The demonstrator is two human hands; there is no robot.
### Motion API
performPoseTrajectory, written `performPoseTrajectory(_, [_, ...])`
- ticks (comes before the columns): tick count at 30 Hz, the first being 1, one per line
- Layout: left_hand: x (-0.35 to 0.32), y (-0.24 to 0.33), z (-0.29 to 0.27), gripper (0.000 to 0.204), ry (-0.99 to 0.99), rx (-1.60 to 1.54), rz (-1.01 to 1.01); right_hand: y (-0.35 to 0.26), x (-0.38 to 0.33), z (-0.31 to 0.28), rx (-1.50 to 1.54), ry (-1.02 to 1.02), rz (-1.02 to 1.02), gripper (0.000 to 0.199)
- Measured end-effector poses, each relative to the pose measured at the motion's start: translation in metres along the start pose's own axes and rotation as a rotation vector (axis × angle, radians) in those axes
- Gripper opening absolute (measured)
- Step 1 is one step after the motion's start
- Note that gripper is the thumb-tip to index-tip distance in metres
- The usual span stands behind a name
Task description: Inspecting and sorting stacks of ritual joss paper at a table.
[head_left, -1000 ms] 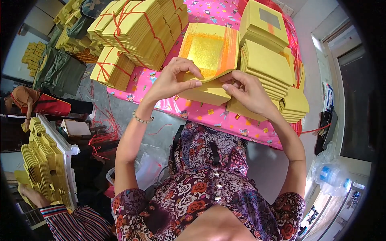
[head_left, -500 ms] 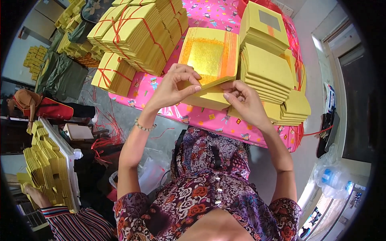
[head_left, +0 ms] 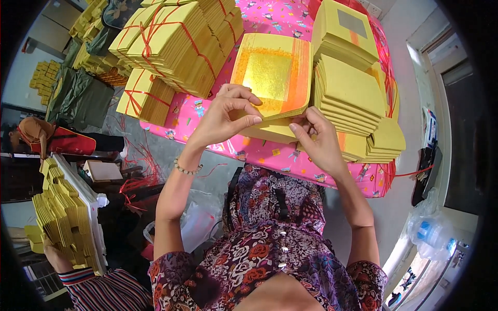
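In front of me lies a stack of yellow joss paper (head_left: 267,78) with a gold foil square and orange bands on its top sheet. The near edge of its upper sheets is raised a little above the yellow sheets below. My left hand (head_left: 231,114) is closed on that edge at the left, thumb and forefinger pinching; a beaded bracelet is on the wrist. At the near right corner my right hand (head_left: 320,137) has its fingers curled against the sheets, thumb just under the edge. Part of the right fingers is hidden.
Bundles of yellow paper (head_left: 179,46) tied with red string stand left on the pink tabletop (head_left: 270,155). Folded yellow stacks (head_left: 347,88) sit close on the right. At far left, two other people are beside a white table (head_left: 88,192) with more paper. Red string (head_left: 145,166) litters the floor.
The view has shifted slightly. My right hand has moved a little to the right along the corner of the joss paper; my left hand keeps nearly the same place.
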State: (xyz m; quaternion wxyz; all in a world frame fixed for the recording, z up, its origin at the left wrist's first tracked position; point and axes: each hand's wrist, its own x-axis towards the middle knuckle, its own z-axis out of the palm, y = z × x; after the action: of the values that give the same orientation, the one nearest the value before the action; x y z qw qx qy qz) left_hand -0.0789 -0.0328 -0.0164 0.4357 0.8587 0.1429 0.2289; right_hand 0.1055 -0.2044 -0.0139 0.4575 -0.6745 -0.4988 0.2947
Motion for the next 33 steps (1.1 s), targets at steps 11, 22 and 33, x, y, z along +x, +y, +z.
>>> performPoseTrajectory(11, [-0.0006, 0.0004, -0.0002, 0.011, -0.007, 0.017, -0.004, -0.0015, -0.0009, -0.0024, -0.071, -0.009, -0.033, 0.021])
performPoseTrajectory(22, [-0.0016, -0.001, 0.0001, 0.011, -0.009, 0.013, -0.006, -0.0061, -0.0022, -0.0037, -0.104, -0.01, -0.038, 0.022])
performPoseTrajectory(33, [-0.0012, -0.0006, -0.0009, 0.011, -0.015, 0.012, -0.019, -0.0032, -0.0015, -0.0029, -0.083, -0.014, -0.036, 0.023])
